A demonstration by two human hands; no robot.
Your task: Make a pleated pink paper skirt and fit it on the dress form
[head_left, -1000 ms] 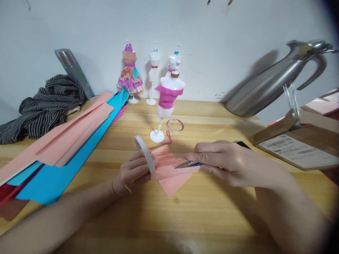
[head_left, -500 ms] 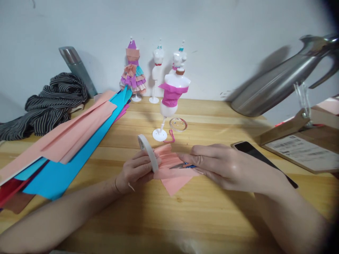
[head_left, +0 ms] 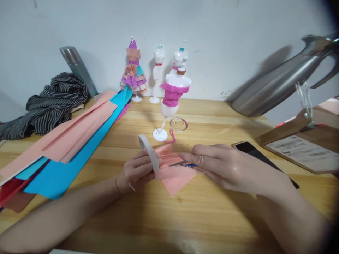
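Observation:
My left hand (head_left: 136, 171) is closed around a white tape roll (head_left: 148, 151) and pinches the left edge of a pleated pink paper piece (head_left: 173, 171) lying on the wooden table (head_left: 185, 218). My right hand (head_left: 225, 165) lies over the paper's right side, fingers closed on small blue-handled scissors (head_left: 181, 164) whose blades point left across the pleats. Just behind the paper stands a small white mannequin (head_left: 171, 102) wrapped in magenta paper.
Long pink and blue paper sheets (head_left: 66, 141) fan out at the left beside striped cloth (head_left: 50, 106). Three small mannequins (head_left: 156, 70) stand at the wall. A steel jug (head_left: 280, 84), a cardboard box (head_left: 299, 148), a phone (head_left: 254, 151) and a clear round lid (head_left: 178, 124) sit at the right.
The view shifted slightly, bringing the phone into sight. My right hand with the scissors edged a little left over the pink paper; my left hand stayed put.

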